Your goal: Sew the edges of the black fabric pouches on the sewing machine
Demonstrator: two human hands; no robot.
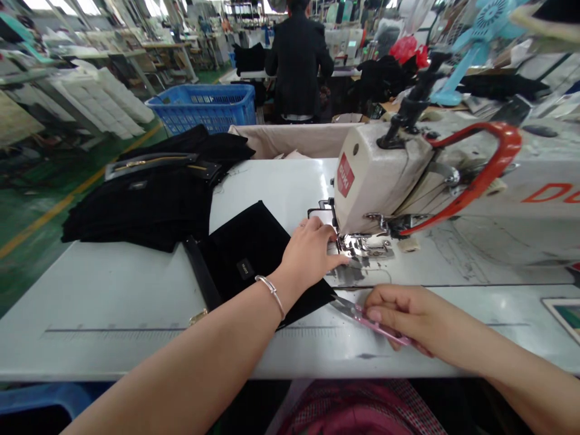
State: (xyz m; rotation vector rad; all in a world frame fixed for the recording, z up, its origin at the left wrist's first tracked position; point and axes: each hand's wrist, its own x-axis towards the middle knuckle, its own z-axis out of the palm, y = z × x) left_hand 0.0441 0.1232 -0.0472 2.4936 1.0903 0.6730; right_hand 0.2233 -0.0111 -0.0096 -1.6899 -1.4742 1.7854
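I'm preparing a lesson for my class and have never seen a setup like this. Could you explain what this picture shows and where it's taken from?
A camera on a person's head looks forward and down, so the arms are the wearer's own. The large white machine is a sewing machine, standing on a pale table. The left hand is beside its metal foot; whether it grips anything is hard to tell. The right hand holds pink-handled scissors, their tips near a corner of a black cloth piece. Further left lies a black pile.
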